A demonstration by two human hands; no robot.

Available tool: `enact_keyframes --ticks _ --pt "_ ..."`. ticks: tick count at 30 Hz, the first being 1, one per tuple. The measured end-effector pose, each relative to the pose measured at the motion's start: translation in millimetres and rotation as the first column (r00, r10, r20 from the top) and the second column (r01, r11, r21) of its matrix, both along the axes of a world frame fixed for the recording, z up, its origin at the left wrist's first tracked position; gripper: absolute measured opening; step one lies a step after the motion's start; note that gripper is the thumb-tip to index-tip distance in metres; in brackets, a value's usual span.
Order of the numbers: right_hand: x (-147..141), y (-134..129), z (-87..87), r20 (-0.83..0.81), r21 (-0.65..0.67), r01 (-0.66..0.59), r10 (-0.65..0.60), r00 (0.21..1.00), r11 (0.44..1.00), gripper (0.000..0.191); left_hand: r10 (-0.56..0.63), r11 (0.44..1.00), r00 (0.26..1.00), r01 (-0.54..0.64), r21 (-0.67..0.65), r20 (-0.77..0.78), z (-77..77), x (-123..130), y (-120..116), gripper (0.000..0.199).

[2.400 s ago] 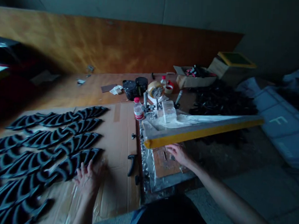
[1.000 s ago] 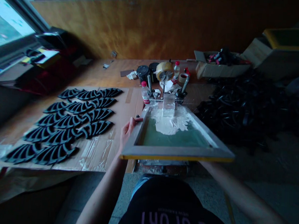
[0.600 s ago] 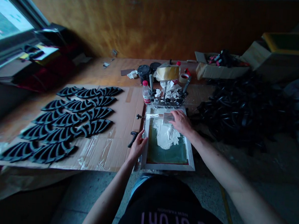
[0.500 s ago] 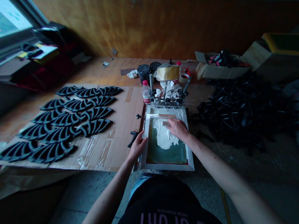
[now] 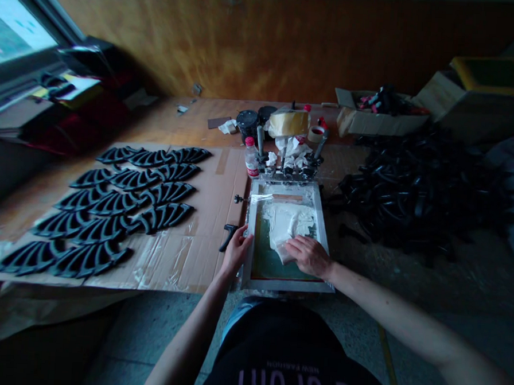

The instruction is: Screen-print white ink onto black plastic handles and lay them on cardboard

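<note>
A metal-framed screen (image 5: pixel 286 286) lies flat in front of me, with white paste (image 5: pixel 283 220) spread over its green mesh. My right hand (image 5: pixel 307 255) is closed on a flat, pale scraper (image 5: pixel 285 254), which touches the lower edge of the paste. At the frame's left edge is my left hand (image 5: pixel 238 246), fingers apart, thumb side against the frame, holding nothing. A small black part (image 5: pixel 227 237) lies just left of that hand. Behind the frame stands a metal clamp fixture (image 5: pixel 288 174).
Rows of black ribbed pieces (image 5: pixel 114 205) lie on cardboard at the left. A heap of black parts (image 5: pixel 420 195) covers the right side. A red-capped bottle (image 5: pixel 251 159), dark tubs (image 5: pixel 246 126), a tape roll (image 5: pixel 316 134) and an open carton (image 5: pixel 383 123) stand farther back.
My right hand has moved toward me with the scraper, from the upper part of the screen to its lower middle. The paste now spreads wider at the upper right. My left hand has barely moved.
</note>
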State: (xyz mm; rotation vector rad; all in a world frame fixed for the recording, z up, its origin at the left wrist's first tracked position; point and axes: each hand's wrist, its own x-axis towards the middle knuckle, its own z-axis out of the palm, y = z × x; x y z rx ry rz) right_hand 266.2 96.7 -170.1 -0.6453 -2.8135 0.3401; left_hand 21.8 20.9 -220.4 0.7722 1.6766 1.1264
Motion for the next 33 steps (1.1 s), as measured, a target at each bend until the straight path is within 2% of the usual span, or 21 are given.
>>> enact_keyframes --ticks 2,4,6,9,12,14,16,18,20,22,23,25,26,27,28,29,31,33 --pt "-0.3 -1.2 1.7 -0.010 -0.040 0.002 -0.003 1.000 0.999 0.021 -0.001 1.000 1.000 0.001 -0.001 0.009 1.3 -0.3 -0.3 0.073" --pt "-9.4 10.8 12.0 -0.040 -0.055 0.075 -0.077 0.996 0.996 0.018 -0.003 1.000 1.000 0.003 -0.003 0.014 6.5 -1.6 -0.8 0.073" --pt "-22.6 35.3 29.0 -0.096 -0.053 0.188 -0.193 0.977 0.981 0.033 -0.005 1.000 1.000 0.005 -0.004 0.031 18.4 -3.7 -1.6 0.074" --pt "-25.2 84.3 56.3 -0.182 -0.075 0.373 -0.381 0.907 0.925 0.053 0.014 0.999 0.998 -0.017 0.035 0.062 49.7 -7.0 -1.2 0.071" --pt "8.7 124.0 67.5 -0.280 -0.148 0.571 -0.588 0.759 0.808 0.041 0.037 0.991 0.994 -0.049 0.125 0.099 88.2 -8.3 8.3 0.064" --pt "38.2 132.0 58.6 -0.300 -0.157 0.663 -0.675 0.674 0.732 0.032 0.049 0.965 0.989 -0.083 0.249 0.141 111.5 -8.1 23.1 0.063" --pt "56.6 121.7 37.1 -0.256 -0.132 0.687 -0.694 0.673 0.715 0.033 0.060 0.907 0.983 -0.126 0.403 0.172 130.7 -8.3 43.7 0.057" --pt "56.8 97.2 8.7 -0.175 -0.105 0.636 -0.644 0.745 0.764 0.033 0.071 0.859 0.981 -0.153 0.488 0.183 144.2 -9.4 64.9 0.052" --pt "42.2 68.5 -17.5 -0.090 -0.056 0.553 -0.555 0.827 0.832 0.029 0.103 0.855 0.979 -0.178 0.488 0.178 149.4 -9.1 78.8 0.049" --pt "22.0 44.3 -33.7 0.016 0.005 0.500 -0.500 0.866 0.866 0.022 0.174 0.847 0.967 -0.244 0.472 0.187 142.9 -2.5 78.2 0.049" --pt "12.4 34.8 -36.8 0.064 0.010 0.505 -0.505 0.861 0.863 0.019 0.197 0.852 0.961 -0.266 0.450 0.195 135.0 4.6 71.6 0.050" --pt "-4.4 18.1 -34.3 0.119 -0.044 0.578 -0.570 0.813 0.815 0.015 0.144 0.923 0.964 -0.212 0.321 0.222 111.3 27.2 48.2 0.056" --pt "-11.7 9.4 -30.2 0.120 -0.085 0.616 -0.606 0.787 0.783 0.015 0.052 0.976 0.968 -0.102 0.195 0.246 97.2 41.4 33.3 0.062" --pt "-18.8 -0.3 -25.5 0.102 -0.123 0.635 -0.627 0.772 0.762 0.016 -0.077 0.997 0.951 0.069 0.039 0.299 82.8 56.1 18.2 0.068" --pt "-25.5 -10.6 -21.1 0.067 -0.155 0.625 -0.623 0.780 0.765 0.016 -0.131 0.986 0.919 0.161 -0.051 0.371 69.2 69.7 4.2 0.071" --pt "-31.6 -20.4 -17.7 0.020 -0.180 0.575 -0.581 0.814 0.798 0.015 -0.119 0.980 0.893 0.175 -0.090 0.435 56.8 80.3 -7.6 0.071" --pt "-37.6 -32.4 -15.7 -0.080 -0.210 0.372 -0.395 0.915 0.904 0.014 -0.032 0.982 0.882 0.115 -0.149 0.470 37.3 86.3 -21.2 0.066" --pt "-27.5 -24.6 -19.2 -0.144 -0.226 0.211 -0.247 0.958 0.951 0.011 0.033 0.983 0.934 0.035 -0.183 0.356 23.8 66.1 -21.0 0.061"
